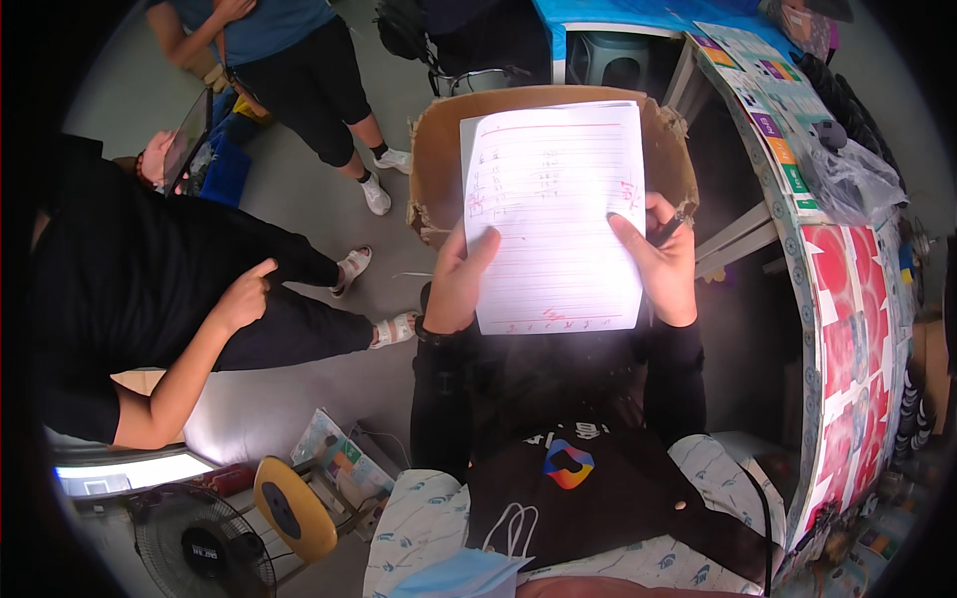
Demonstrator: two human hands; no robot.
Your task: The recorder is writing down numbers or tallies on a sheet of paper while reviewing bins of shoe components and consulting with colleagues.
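A: Centre of view, what's held?

B: A lined sheet of paper (555, 214) with red and dark handwriting, backed by a torn-edged piece of brown cardboard (439, 169) that sticks out behind it at 9 and 3 o'clock.

A: Left hand?

B: The left hand (459, 279) clamps the sheet's lower left edge, thumb on the front face, fingers behind out of sight. Closed hold on paper and board together.

A: Right hand?

B: The right hand (663, 264) pinches the right edge, thumb laid across the lines. A dark pen (666, 231) sits tucked between its fingers, tip pointing toward 2 o'clock.

A: Surroundings?

B: At 9 o'clock a seated person in black (130, 289) points a finger toward the sheet. At 11 o'clock another person in a blue top (269, 40) stands on the grey floor. At 3 o'clock runs a table edge (827, 329) covered in red and white printed panels, with a clear plastic bag (847, 179) on top. At 7 o'clock, a small fan (204, 548) and a yellow disc-shaped object (294, 508).
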